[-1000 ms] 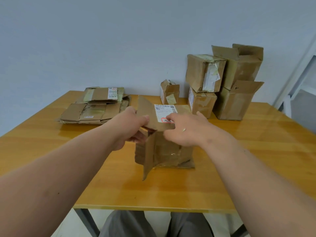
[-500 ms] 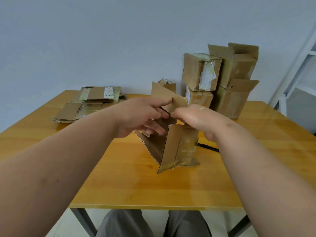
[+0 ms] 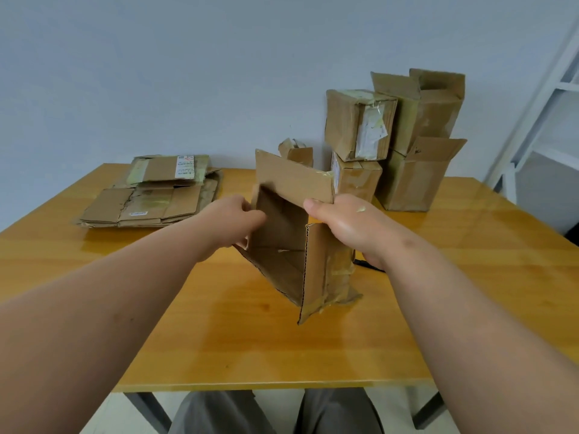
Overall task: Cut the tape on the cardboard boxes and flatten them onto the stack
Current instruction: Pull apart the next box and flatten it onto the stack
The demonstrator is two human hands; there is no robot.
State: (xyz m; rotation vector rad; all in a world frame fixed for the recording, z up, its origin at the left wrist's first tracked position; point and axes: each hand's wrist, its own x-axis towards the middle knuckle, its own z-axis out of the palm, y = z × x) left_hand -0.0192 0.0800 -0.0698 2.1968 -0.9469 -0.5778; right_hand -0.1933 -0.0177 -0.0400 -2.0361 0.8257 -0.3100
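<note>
No print can be read. A white shipping label (image 3: pixel 185 166) on the flattened stack (image 3: pixel 150 195), far beyond the left hand (image 3: pixel 233 225), and another label (image 3: pixel 371 133) on the upper box (image 3: pixel 357 125) beyond the right hand (image 3: pixel 351 227) are too small.

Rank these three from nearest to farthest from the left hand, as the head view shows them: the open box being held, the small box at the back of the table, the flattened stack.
1. Open box: the left hand grips its left wall.
2. Small box: behind the held box, near the wall.
3. Flattened stack: far left on the table.
</note>
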